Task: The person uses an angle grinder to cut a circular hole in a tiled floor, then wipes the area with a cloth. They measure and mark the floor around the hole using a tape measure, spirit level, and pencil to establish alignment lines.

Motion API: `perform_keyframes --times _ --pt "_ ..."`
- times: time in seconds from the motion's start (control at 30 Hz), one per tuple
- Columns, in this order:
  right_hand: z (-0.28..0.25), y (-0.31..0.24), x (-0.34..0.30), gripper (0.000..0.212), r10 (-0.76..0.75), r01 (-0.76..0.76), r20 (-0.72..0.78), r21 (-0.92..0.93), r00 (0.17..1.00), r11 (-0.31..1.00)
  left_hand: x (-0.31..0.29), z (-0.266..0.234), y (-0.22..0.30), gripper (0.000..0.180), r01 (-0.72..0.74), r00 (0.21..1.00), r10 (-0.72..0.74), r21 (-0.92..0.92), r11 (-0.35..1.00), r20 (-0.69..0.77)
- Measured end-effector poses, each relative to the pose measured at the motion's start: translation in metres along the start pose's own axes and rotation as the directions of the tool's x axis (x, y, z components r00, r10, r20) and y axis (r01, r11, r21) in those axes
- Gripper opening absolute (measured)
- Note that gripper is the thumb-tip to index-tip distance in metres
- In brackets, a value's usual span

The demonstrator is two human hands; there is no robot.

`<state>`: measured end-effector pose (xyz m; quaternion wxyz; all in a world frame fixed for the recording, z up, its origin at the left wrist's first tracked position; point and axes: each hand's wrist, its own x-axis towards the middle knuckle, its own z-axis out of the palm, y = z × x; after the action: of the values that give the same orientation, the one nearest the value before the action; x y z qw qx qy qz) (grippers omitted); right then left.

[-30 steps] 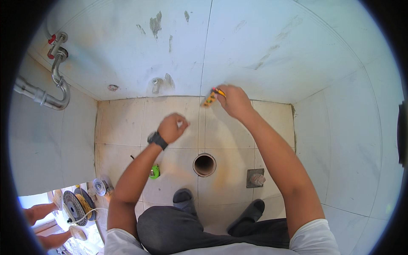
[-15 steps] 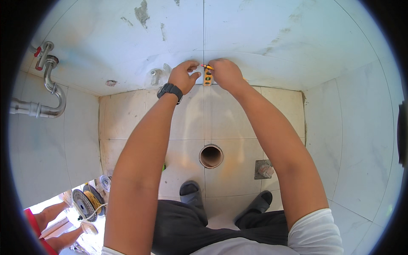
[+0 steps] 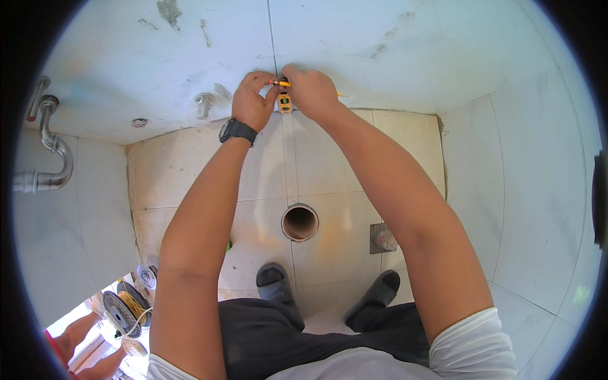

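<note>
A small yellow spirit level point(image 3: 285, 104) is held upright against the white tiled wall, low down by the vertical tile joint. My left hand point(image 3: 252, 101), with a dark watch on its wrist, has its fingers and thumb curled in at the level's left edge, seemingly pinching it. From the other side, my right hand point(image 3: 311, 94) is closed round a yellow pencil point(image 3: 284, 83), whose reddish end points left toward my left fingers. The pencil's other end pokes out past my right hand. The upper part of the level is hidden behind my fingers.
A round pipe opening point(image 3: 299, 223) is in the floor in front of my feet, with a square drain point(image 3: 382, 239) to its right. Chrome pipework point(image 3: 56, 158) and a wall valve point(image 3: 203, 105) are at left. Cable reels point(image 3: 125, 311) and another person's legs point(image 3: 95, 342) appear lower left.
My left hand has moved in to the level, its fingers drawing together. My right hand keeps the pencil. The view has shifted, so everything sits further left.
</note>
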<state>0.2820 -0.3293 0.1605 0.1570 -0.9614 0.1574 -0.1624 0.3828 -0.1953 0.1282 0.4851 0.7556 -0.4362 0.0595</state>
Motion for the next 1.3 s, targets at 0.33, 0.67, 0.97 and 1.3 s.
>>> perform_keyframes --times 0.33,0.67,0.97,1.3 --pt "0.011 0.006 -0.005 0.019 -0.039 0.040 -0.085 0.014 0.996 0.999 0.005 0.003 -0.010 0.022 -0.054 0.998 0.056 0.116 0.992 -0.010" --pt "0.005 0.007 -0.001 0.020 -0.024 0.024 0.021 0.024 0.999 0.999 0.006 0.001 -0.012 0.019 -0.114 0.993 0.114 0.178 0.977 0.008" --pt "0.003 0.002 -0.002 0.018 0.007 -0.008 0.028 0.038 1.000 0.999 0.006 0.000 -0.009 0.022 -0.063 0.998 0.062 0.128 0.990 0.011" --pt "0.011 0.000 -0.004 0.015 -0.034 0.033 -0.104 -0.004 0.994 0.999 0.006 0.005 -0.009 0.025 -0.045 0.999 0.048 0.137 0.990 -0.025"
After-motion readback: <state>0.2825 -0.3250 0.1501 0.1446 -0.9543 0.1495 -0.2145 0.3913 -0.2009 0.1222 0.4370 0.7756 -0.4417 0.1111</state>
